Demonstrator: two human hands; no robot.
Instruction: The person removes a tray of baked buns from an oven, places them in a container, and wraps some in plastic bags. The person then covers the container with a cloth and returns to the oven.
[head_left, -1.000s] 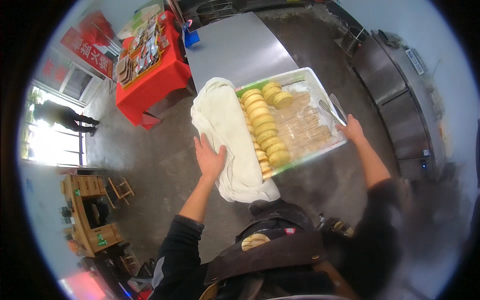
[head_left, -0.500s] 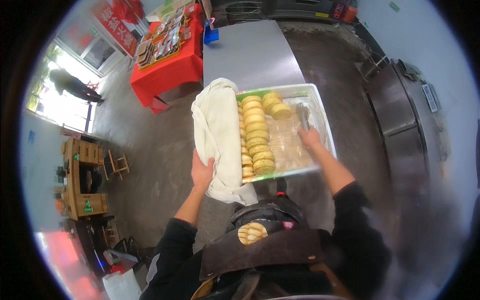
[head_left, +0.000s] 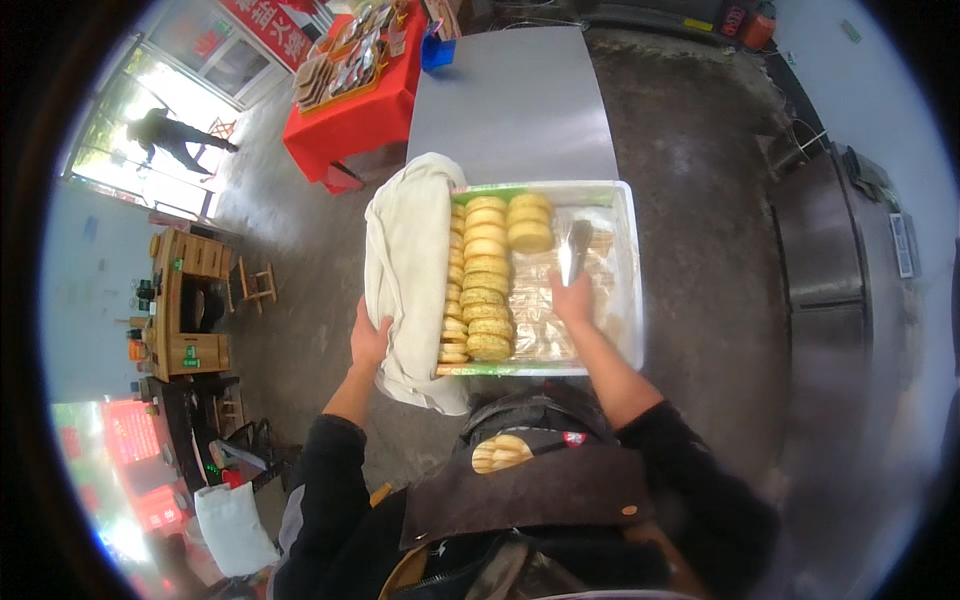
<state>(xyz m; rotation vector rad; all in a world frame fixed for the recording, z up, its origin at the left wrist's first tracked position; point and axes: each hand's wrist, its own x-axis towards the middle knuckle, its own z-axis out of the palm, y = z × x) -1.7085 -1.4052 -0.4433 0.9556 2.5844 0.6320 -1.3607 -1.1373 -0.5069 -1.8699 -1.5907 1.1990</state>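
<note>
In front of me is a white foam box (head_left: pixel 632 290) holding round, flat yellow cakes. A long row of them (head_left: pixel 487 268) stands on edge at its left, and a few more cakes (head_left: pixel 530 224) sit at the far middle. A cream cloth (head_left: pixel 412 270) drapes over the left side. My left hand (head_left: pixel 369 338) grips that cloth-covered side, thumb on top, its other fingers partly hidden. My right hand (head_left: pixel 573 298) is closed round metal tongs (head_left: pixel 575 248), held over the clear plastic-covered area (head_left: pixel 540 325). The tong tips are near the far cakes but apart from them.
Beyond the box extends a grey metal table (head_left: pixel 510 100). A red-covered table (head_left: pixel 370 125) with trays of packages stands far left. A wooden cabinet (head_left: pixel 195 300) and small stool (head_left: pixel 257 283) are at left, metal cabinets (head_left: pixel 825 240) at right. A person (head_left: pixel 175 137) is by the doorway.
My right hand has brought the tongs left from the box's right side, toward the far cakes. The box sits straighter and slightly further left in view, with my left hand still on it.
</note>
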